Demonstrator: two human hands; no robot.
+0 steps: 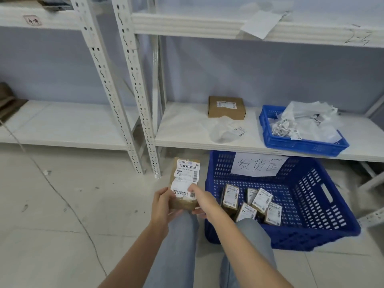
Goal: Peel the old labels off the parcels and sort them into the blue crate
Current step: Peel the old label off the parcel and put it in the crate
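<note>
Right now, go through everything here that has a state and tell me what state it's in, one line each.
Held parcel: label still on, gripped by both hands.
Left hand: grip on the parcel's left side.
Right hand: grip on the parcel, fingertips on the label.
Large blue crate: on the floor, partly filled with labelled parcels.
Small blue crate: on the shelf, heaped with paper scraps.
Brown box: closed, labelled, on the shelf.
</note>
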